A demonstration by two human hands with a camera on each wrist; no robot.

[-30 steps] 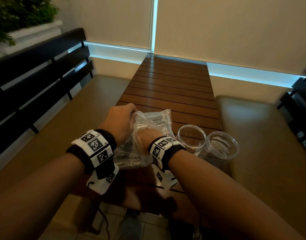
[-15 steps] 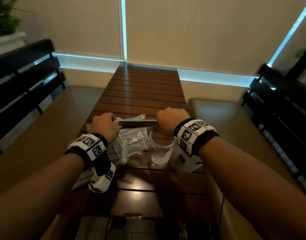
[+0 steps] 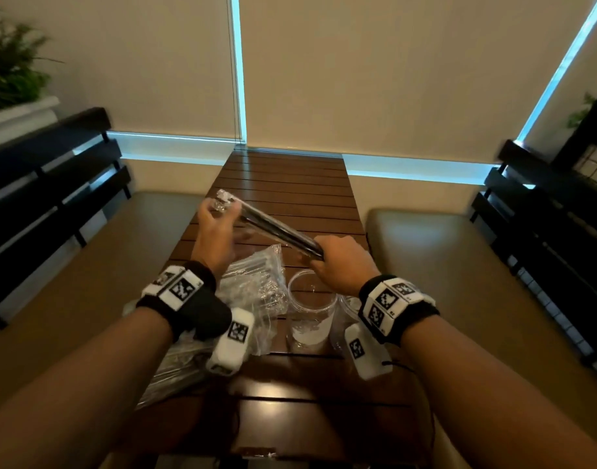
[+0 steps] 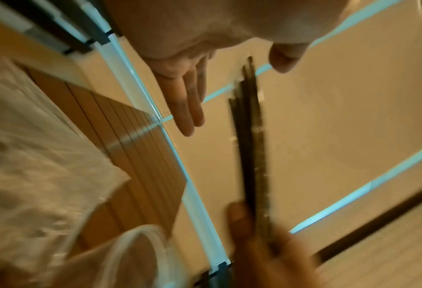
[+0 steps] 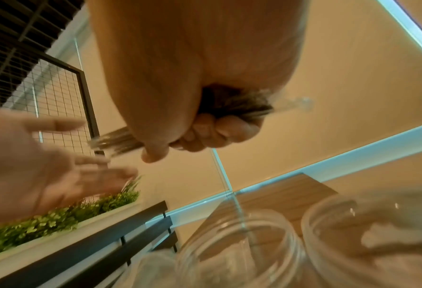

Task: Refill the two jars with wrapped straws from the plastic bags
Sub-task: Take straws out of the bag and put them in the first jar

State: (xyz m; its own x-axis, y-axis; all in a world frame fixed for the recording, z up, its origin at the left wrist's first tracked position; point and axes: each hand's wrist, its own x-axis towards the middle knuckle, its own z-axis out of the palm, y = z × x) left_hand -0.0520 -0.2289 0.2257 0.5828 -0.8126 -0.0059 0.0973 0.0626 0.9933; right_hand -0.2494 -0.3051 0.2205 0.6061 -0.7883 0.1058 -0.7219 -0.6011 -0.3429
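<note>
My right hand (image 3: pixel 327 262) grips the near end of a bundle of dark wrapped straws (image 3: pixel 277 228), which slants up and away to the left above the table. In the right wrist view the fingers (image 5: pixel 212 132) curl tightly round the bundle (image 5: pixel 116 142). My left hand (image 3: pixel 219 214) is at the bundle's far end with straight, spread fingers (image 4: pixel 190 109); the straws (image 4: pixel 251 140) run between thumb and fingers. One clear jar (image 3: pixel 312 309) stands below my right hand. A second jar (image 5: pixel 377 224) beside it is mostly hidden by my right wrist in the head view. A crinkled plastic bag (image 3: pixel 256 286) lies left of the jars.
The slatted wooden table (image 3: pixel 283 184) runs away to a blind-covered window. Padded benches (image 3: pixel 459 265) with dark slatted backs flank it. A planter with green leaves (image 5: pixel 57 220) sits behind the left bench. More bag plastic (image 3: pixel 175 370) hangs over the table's near left edge.
My right hand pulled the straw bundle out of the bag. Both hands then held it level; now its far end has swung up and away, and my left hand has opened.
</note>
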